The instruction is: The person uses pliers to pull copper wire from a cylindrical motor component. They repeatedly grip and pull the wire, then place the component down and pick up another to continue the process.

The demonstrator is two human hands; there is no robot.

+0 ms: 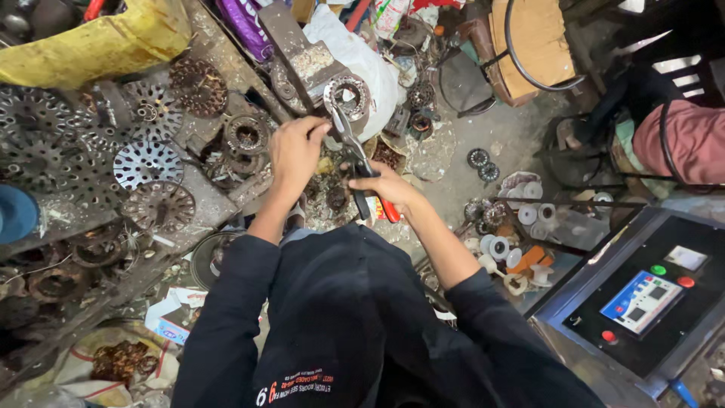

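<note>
Fingers (313,130) of the left hand (296,149) were curled together against the metal just below the ring-shaped stator (347,97), pressing or steadying it; how much they gripped could not be told. The right hand (387,185) was clamped around the red handles of the pliers (355,155), whose nose reached up into the lower rim of the stator. The stator sat held in a rusty bench vise (302,57) at the near edge of the table (215,200).

Across that table, toward its left side, lay perforated metal discs (147,162) and rusted wound coils (245,134), crowded edge to edge, with a yellow sack (98,45) at the far left corner. A white cloth bag (359,57) lay just right of the vise.

Below the hands, the floor (506,136) was concrete, littered with scrap. White and orange spools (521,257) were gathered near the right forearm, and two small dark wheels (482,165) lay farther out. At the right edge stood a machine with a control panel (642,302) bearing coloured buttons. A bare patch of floor beyond the vise gave the only open room; elsewhere things hemmed the hands closely.
</note>
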